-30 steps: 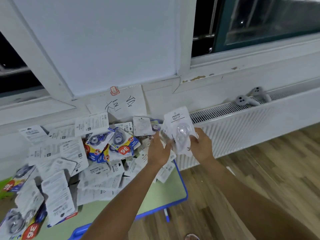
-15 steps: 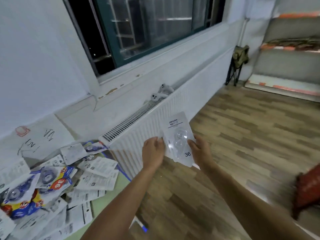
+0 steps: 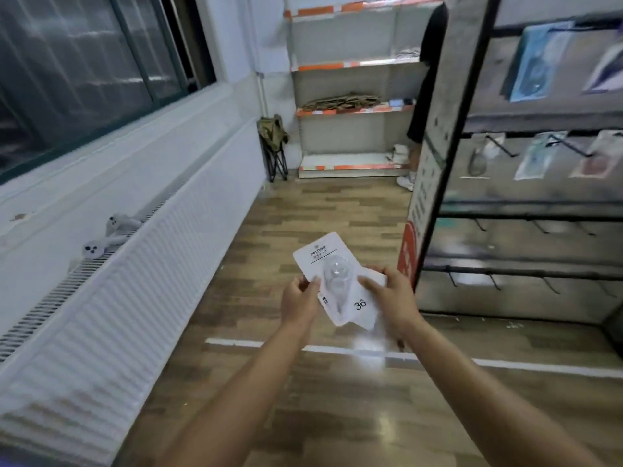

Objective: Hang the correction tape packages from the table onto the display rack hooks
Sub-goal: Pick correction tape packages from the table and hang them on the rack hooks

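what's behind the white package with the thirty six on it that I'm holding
A second white package sits behind the front package, its corner poking out on the right under your right hand. Most of it is covered, so whether more are stacked there cannot be told. Your left hand pinches the left edge.

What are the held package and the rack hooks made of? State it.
Package: seemingly matte white printed card with a clear glossy plastic blister, which catches light. Rack hooks: likely dark metal wire, thin and rigid-looking; motion blur leaves the finish uncertain.

Radiator (image 3: 111,298) runs along the left; display rack (image 3: 526,210) stands right; shelving (image 3: 350,89) behind, beyond the floor (image 3: 303,203).
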